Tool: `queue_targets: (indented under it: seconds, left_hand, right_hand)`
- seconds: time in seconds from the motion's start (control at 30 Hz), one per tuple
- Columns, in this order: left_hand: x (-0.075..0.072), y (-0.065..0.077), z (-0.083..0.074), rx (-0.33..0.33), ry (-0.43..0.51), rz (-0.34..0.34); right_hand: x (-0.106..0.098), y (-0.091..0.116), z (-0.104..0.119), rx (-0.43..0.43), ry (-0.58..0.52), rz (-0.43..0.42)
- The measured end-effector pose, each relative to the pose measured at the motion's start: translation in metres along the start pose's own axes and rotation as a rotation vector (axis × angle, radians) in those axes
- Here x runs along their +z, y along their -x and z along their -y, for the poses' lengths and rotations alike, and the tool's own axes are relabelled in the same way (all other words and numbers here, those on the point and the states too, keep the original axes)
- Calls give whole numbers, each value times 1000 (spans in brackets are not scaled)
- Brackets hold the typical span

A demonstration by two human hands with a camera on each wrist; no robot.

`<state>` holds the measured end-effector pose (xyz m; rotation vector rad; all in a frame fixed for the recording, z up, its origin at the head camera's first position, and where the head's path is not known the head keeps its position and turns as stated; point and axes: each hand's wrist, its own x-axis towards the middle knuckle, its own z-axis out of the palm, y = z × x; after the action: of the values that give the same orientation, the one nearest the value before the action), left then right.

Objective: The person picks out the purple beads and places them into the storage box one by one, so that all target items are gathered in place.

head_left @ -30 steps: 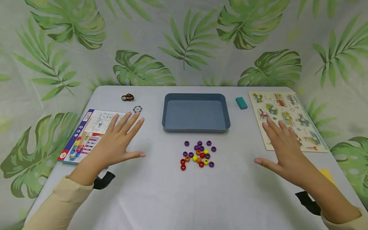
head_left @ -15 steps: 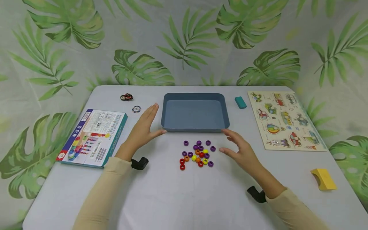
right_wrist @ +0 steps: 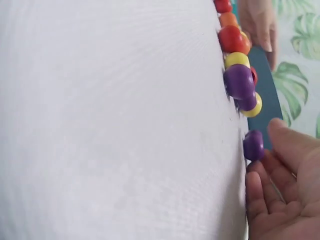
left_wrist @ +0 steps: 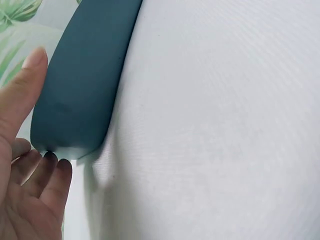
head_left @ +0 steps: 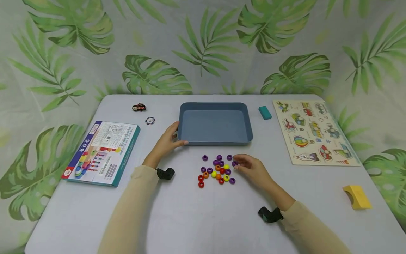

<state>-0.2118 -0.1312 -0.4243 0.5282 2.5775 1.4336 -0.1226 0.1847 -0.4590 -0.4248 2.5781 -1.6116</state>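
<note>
My left hand is at the front left corner of a blue-grey tray. Its thumb lies along the front rim, while the curled fingers touch the side wall, as the left wrist view shows. My right hand reaches the right side of a loose group of round beads in purple, red, orange and yellow. A purple bead sits on the table between its thumb and forefinger. Seen from the right wrist, that purple bead is close to the fingertips, and the thumb stands a little apart from it.
On the left lie a boxed toy set, a poker chip and a toy motorcycle. On the right are a teal block, a picture puzzle board and a yellow arch block.
Both hands have come inward from spread positions over the table sides. The left has reached the tray's corner, the right the beads' edge. Tray and beads have not visibly moved.
</note>
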Motion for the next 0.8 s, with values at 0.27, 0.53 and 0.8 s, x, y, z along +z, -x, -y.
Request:
queue_targets:
  seconds: [0.27,0.53,0.8]
  left_hand:
    - [4,2,0,-100,142,-31]
    - [9,-5,23,-80,187,-61]
    - [10,-6,26,-75,194,-55]
  right_hand:
    - [1,-2,-6,-20,118,-10]
    - [-3,-8,8,-49,64,-66]
    - [-27,-48,47,-125,-73,-127]
